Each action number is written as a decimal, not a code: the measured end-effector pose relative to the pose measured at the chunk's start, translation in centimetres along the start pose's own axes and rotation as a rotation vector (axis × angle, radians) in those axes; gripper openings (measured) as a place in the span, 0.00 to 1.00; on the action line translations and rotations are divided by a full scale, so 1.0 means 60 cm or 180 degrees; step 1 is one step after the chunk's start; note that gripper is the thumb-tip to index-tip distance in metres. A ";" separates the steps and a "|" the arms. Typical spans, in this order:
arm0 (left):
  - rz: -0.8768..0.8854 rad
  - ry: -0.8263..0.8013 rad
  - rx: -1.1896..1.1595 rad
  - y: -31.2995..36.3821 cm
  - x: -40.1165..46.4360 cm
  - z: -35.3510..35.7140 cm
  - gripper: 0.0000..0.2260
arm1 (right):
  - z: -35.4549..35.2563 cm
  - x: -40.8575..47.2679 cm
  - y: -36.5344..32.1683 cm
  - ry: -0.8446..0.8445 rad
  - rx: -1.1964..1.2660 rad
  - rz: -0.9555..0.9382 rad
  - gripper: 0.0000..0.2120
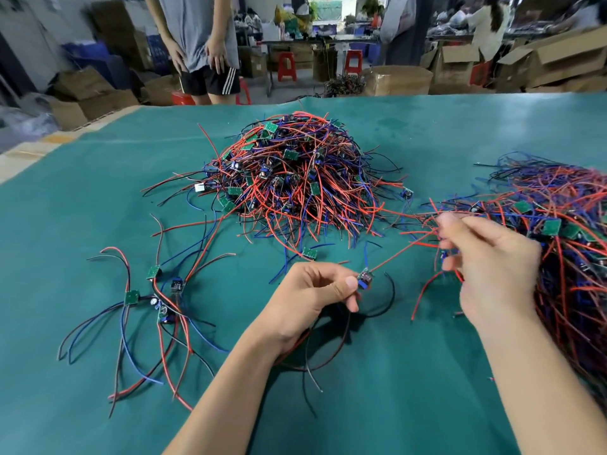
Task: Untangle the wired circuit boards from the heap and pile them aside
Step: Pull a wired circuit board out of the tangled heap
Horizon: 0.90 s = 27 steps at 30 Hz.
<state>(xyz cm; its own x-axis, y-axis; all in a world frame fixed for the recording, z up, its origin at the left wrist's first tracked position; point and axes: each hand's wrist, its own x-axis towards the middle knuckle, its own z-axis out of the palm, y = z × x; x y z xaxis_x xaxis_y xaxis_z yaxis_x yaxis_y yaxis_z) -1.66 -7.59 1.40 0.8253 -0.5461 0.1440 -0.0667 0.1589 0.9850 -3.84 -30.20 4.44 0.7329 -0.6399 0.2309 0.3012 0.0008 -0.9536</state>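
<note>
At right edge, heap [565, 244] cut off.

A green-covered table [460, 133] bears a central wire heap [295, 178] and a small pile of boards [154, 303]

No text, label, brand or number can be read. The small circuit boards [365, 278] in the wire heap [292, 178] are too tiny and blurred to show markings, and the cardboard boxes [555, 60] behind the desk [98, 198] show no legible print.
</note>
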 end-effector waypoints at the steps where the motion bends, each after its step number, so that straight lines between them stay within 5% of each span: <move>1: 0.0001 0.0032 -0.0028 -0.001 0.000 -0.001 0.11 | -0.007 0.007 -0.004 0.0270 0.0216 0.0033 0.07; 5: -0.0069 0.0449 -0.0540 -0.005 0.006 -0.005 0.08 | -0.021 0.015 -0.014 0.0844 0.0287 -0.0102 0.07; 7: -0.0075 0.0475 -0.0565 -0.009 0.009 -0.003 0.11 | 0.003 -0.009 -0.007 0.0182 -0.0012 0.0050 0.08; 10: -0.0080 0.0348 -0.0494 -0.009 0.008 -0.002 0.08 | 0.050 -0.060 0.008 -0.1484 -0.0364 0.0675 0.16; 12: -0.0029 0.0210 -0.0355 -0.007 0.006 -0.003 0.07 | 0.064 -0.078 0.015 -0.1993 -0.0430 0.0793 0.16; 17: 0.0040 0.0074 -0.0061 -0.003 0.003 -0.002 0.10 | 0.059 -0.070 0.016 -0.1869 -0.0102 0.1045 0.19; 20: 0.0040 0.0059 -0.0076 -0.004 0.004 -0.002 0.11 | 0.058 -0.068 0.015 -0.1765 -0.0075 0.0914 0.07; 27: -0.0029 0.0044 0.0165 -0.008 0.004 -0.002 0.09 | 0.036 -0.033 0.014 -0.0558 0.0069 0.0386 0.11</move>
<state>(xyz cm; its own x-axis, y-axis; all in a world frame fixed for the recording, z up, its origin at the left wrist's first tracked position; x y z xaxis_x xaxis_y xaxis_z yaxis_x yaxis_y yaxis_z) -1.37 -7.73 0.95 0.8336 -0.5358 0.1339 -0.0877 0.1109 0.9900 -3.72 -27.26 3.58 0.8589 -0.4907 0.1466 0.2159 0.0874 -0.9725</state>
